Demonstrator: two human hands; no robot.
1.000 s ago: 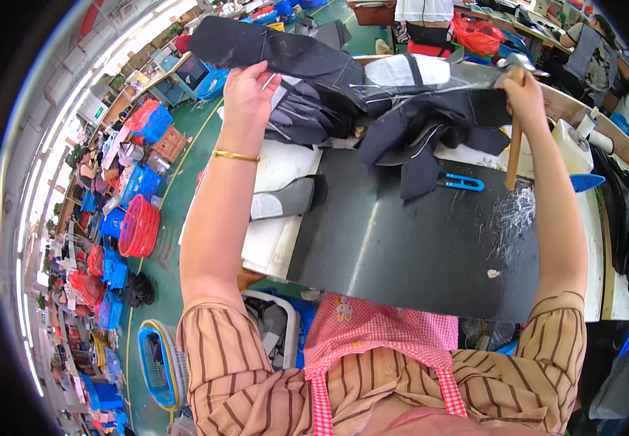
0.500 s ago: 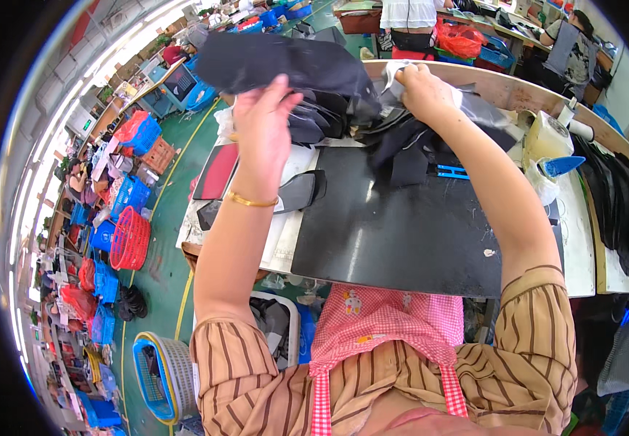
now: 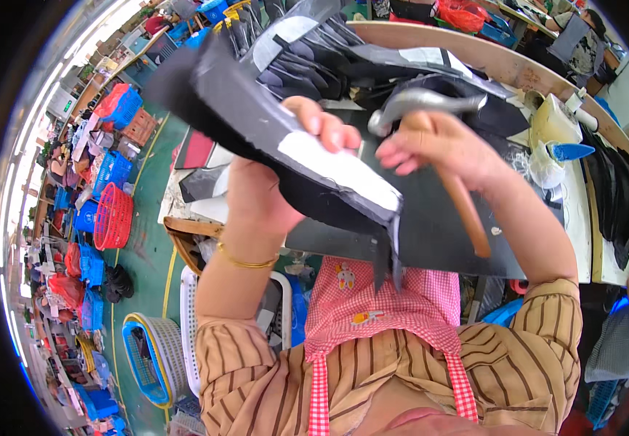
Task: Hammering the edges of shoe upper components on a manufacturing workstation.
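On the floor at far left stand one red basket point(image 3: 113, 216) and several blue crates point(image 3: 114, 168), too crowded to count surely. Nearer in, the left hand point(image 3: 274, 182) is raised above the workbench, holding one stack of black cut pieces point(image 3: 271, 120) with a white facing. The stack lies across the palm: the fingers point(image 3: 329, 131) curl up over its far edge, fingertips pressed on the top face, and the thumb is hidden beneath. One gold bangle point(image 3: 247, 261) circles that wrist. Just to the right, the right hand point(image 3: 441, 149) is closed tight around the wooden handle of one hammer point(image 3: 430, 102), its metal head pointing left, close beside the left fingertips; whether it touches them cannot be told. Under both hands lies one dark mat point(image 3: 438, 232) on the bench. At far right sits one blue-handled tool point(image 3: 569, 151).
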